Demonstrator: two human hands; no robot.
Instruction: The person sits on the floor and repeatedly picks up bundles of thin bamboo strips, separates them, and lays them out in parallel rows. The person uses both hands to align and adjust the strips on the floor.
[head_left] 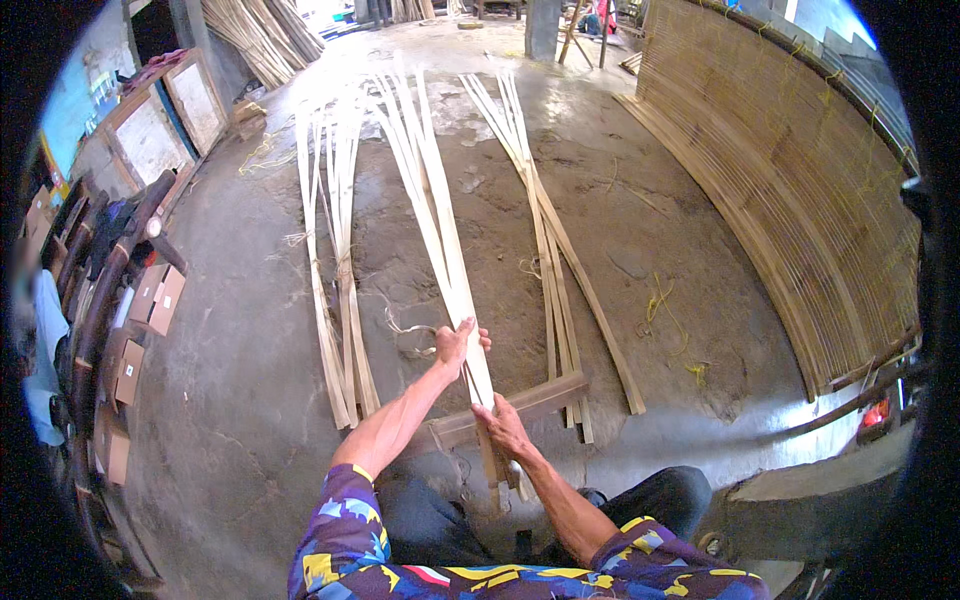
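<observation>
A bundle of long, pale, flat bamboo strips (437, 215) stretches away from me over the floor, its far ends fanned apart. My left hand (459, 347) is closed around it, fingers wrapped over the strips. Nearer to me, my right hand (504, 428) grips the same bundle by its lower part, with the thumb on top; some of its fingers are hidden. The near ends cross a low wooden beam (540, 399) in front of my knees. A thin pale loop of strip (408, 330) lies left of my left hand.
More bamboo strips lie to the left (345, 290) and right (552, 290) of the bundle. A large slatted bamboo screen (770, 180) stands along the right. Cardboard boxes (157, 298) and a dark pole rack (105, 290) line the left. Yellow string (655, 302) lies on the floor.
</observation>
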